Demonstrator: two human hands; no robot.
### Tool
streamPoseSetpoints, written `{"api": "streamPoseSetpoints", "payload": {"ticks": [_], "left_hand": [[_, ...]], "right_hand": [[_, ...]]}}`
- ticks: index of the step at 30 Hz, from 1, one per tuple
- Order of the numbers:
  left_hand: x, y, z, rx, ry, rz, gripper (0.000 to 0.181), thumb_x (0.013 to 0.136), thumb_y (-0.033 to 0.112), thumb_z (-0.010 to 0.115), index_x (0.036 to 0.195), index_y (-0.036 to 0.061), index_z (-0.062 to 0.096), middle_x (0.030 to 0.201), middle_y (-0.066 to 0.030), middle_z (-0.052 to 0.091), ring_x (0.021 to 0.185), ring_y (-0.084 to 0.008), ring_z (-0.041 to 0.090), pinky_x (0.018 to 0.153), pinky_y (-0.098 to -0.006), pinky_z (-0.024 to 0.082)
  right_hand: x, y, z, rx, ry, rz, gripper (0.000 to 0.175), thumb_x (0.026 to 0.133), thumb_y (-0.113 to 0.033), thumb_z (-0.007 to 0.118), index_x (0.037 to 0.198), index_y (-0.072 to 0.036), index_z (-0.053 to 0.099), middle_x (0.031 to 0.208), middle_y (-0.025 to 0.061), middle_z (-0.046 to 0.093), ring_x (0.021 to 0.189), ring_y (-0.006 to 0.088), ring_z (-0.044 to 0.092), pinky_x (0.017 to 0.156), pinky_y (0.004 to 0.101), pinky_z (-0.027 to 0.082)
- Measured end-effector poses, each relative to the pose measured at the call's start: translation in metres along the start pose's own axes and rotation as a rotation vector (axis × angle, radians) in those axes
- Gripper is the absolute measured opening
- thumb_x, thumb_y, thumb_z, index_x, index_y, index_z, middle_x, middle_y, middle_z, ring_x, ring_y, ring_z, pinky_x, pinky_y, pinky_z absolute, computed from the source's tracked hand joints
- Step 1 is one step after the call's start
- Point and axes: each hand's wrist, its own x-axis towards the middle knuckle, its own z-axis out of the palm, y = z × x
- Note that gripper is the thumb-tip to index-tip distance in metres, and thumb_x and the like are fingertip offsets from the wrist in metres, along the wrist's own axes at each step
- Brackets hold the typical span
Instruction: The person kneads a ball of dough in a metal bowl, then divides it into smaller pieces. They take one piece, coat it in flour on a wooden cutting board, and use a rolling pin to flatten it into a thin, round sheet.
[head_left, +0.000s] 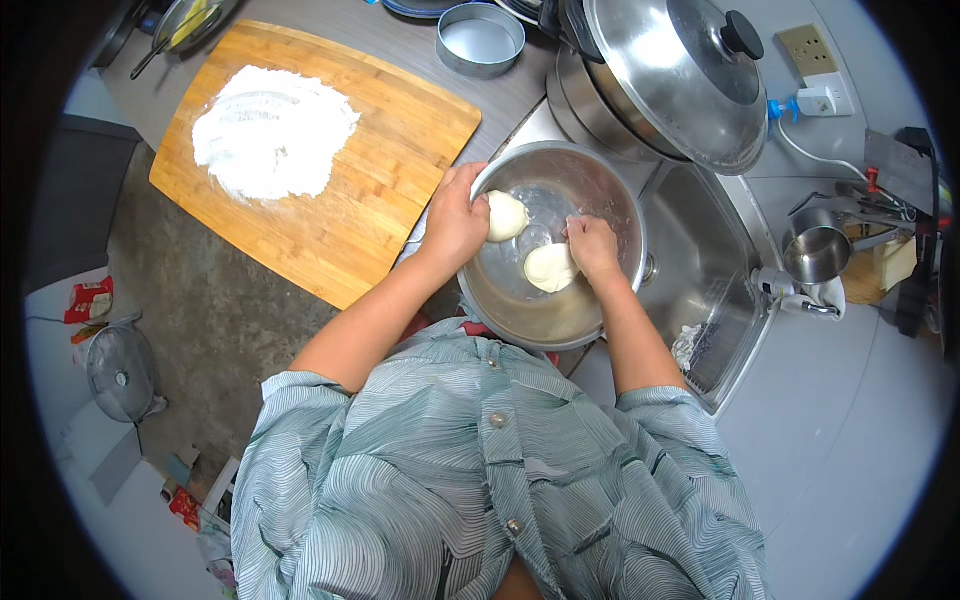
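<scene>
A wide stainless-steel bowl (570, 322) is tilted in front of my shirt, between the cutting board and the sink. My left hand (457, 217) grips its left rim. Against that thumb, inside the bowl, rests a pale dough ball (507, 216); whether the hand also holds it is unclear. A second dough piece (551, 268), smooth and folded, hangs at the fingers of my right hand (592, 244), over the bowl's middle. Those fingers are pinched together on its edge. Thin dough residue marks the bowl's inner wall.
White flour (274, 135) is spread on a bamboo cutting board (405, 112) at left. Behind the bowl stand a round cake tin (481, 41) and a steel pot (600, 105) with a tilted lid (667, 67). At right is the sink (697, 225), with a saucepan (817, 247) beyond.
</scene>
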Motion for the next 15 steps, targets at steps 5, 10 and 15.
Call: {"api": "streamPoseSetpoints", "payload": {"ticks": [5, 10, 15], "left_hand": [[-0.012, -0.001, 0.008, -0.084, 0.027, -0.081, 0.039, 0.086, -0.006, 0.057, 0.124, -0.0012, 0.057, 0.112, -0.0233, 0.060, 0.106, -0.0426, 0.060, 0.093, -0.0434, 0.049], [-0.013, -0.003, 0.009, -0.060, 0.041, -0.039, 0.037, 0.087, -0.005, 0.057, 0.123, -0.0036, 0.056, 0.112, -0.0239, 0.059, 0.106, -0.0428, 0.059, 0.094, -0.0439, 0.048], [-0.014, 0.000, 0.008, -0.027, 0.047, 0.004, 0.036, 0.087, -0.005, 0.057, 0.123, -0.0034, 0.056, 0.112, -0.0244, 0.059, 0.107, -0.0434, 0.059, 0.094, -0.0446, 0.048]], "right_hand": [[-0.018, -0.034, -0.004, 0.067, 0.036, 0.113, 0.038, 0.093, -0.039, 0.062, 0.084, -0.005, 0.075, 0.085, 0.0205, 0.072, 0.086, 0.0382, 0.070, 0.082, 0.0462, 0.052], [-0.041, -0.061, 0.027, -0.054, 0.240, -0.065, 0.027, 0.087, -0.034, 0.061, 0.089, -0.009, 0.072, 0.096, 0.0186, 0.069, 0.097, 0.0392, 0.064, 0.085, 0.0494, 0.050], [-0.049, -0.058, 0.060, -0.164, 0.489, -0.215, 0.022, 0.084, -0.023, 0.061, 0.102, -0.011, 0.067, 0.102, 0.0105, 0.067, 0.101, 0.0324, 0.061, 0.088, 0.0498, 0.044]]}}
